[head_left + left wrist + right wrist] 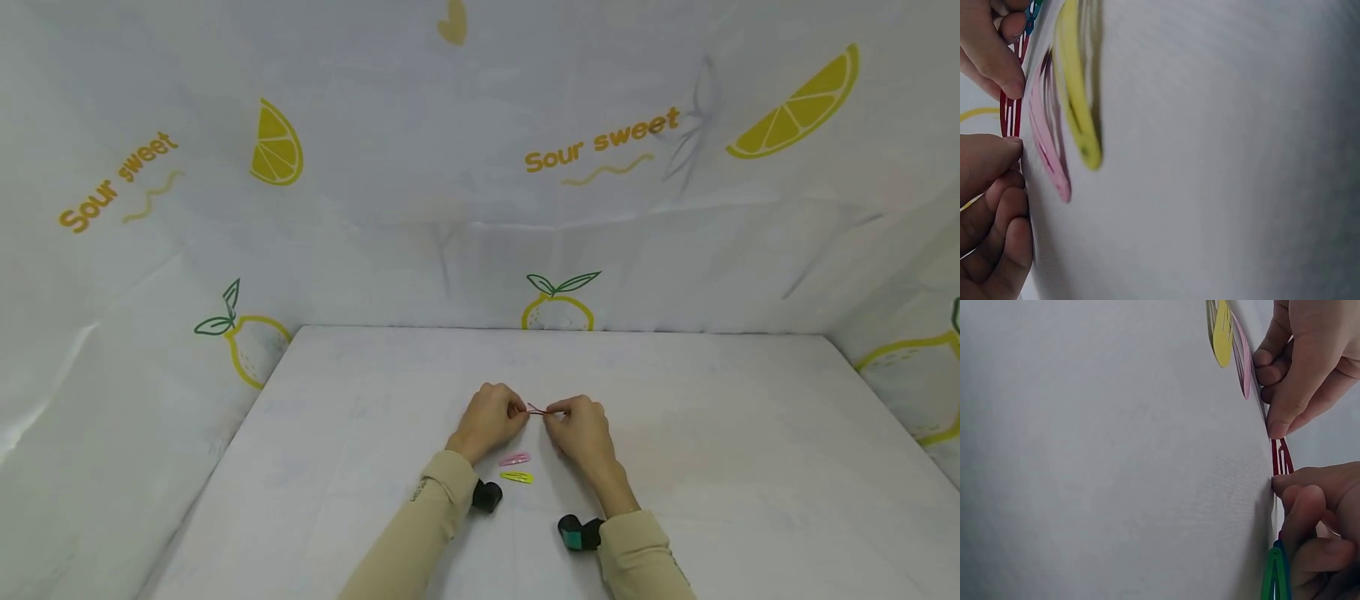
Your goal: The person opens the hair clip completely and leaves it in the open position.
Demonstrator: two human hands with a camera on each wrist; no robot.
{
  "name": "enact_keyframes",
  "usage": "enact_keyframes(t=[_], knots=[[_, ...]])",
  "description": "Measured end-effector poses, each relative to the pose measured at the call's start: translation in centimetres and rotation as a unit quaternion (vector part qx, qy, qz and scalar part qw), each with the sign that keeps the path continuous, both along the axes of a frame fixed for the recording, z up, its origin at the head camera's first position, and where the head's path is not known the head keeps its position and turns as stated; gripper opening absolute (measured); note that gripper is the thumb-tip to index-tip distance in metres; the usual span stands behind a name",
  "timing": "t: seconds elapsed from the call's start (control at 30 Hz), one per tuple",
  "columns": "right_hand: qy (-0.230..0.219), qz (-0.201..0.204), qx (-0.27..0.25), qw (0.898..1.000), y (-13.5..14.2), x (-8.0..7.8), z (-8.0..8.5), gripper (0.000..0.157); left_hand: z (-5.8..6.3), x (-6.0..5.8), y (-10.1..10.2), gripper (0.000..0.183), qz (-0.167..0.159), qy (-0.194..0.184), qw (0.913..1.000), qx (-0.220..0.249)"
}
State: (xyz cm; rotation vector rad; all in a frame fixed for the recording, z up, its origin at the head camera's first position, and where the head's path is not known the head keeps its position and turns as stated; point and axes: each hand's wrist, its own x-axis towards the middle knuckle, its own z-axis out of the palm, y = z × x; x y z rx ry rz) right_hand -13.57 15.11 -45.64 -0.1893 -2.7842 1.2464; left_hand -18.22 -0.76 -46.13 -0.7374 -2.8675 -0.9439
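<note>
A thin red snap hair clip (537,411) is stretched between the two hands, its strips spread slightly apart. My left hand (491,421) pinches one end with thumb and fingertips. The other end is pinched by my right hand (583,433). Below the right hand's fingers, a green clip (1274,575) and a blue one close beside it show in the right wrist view; how they are held is partly hidden. On the table, nearer the body, lie a pink snap clip (515,458) and a yellow snap clip (517,477), side by side.
The white table (337,458) reaches back to a pale sheet (375,275) printed with lemons and words, which also hangs at both sides. Black wrist cameras (487,497) sit beside the sleeves.
</note>
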Motion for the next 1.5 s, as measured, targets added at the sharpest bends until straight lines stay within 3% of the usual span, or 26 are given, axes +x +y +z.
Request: enact_keyframes(t=[0.33,0.83,1.07,1.27,1.5], knots=[[0.017,0.010,-0.011,1.000,0.0,0.2,0.1,0.031,0.0,0.3,-0.3,0.009,-0.001,-0.010,0.9999,0.002],[0.027,0.026,-0.017,0.999,-0.4,0.8,0.5,0.025,0.3,0.5,-0.5,0.010,0.001,-0.014,0.9999,0.008],[0.019,0.106,-0.024,0.994,-0.4,1.5,1.1,0.020,0.7,1.2,-2.1,0.010,0.000,-0.011,0.9999,0.008],[0.011,0.202,-0.045,0.978,0.4,2.2,0.7,0.017,1.0,2.8,-3.8,0.012,-0.028,-0.021,0.9993,0.016],[-0.022,0.244,-0.054,0.968,0.7,2.5,0.1,0.017,0.9,4.7,-5.0,0.015,-0.067,-0.057,0.9960,0.015]])
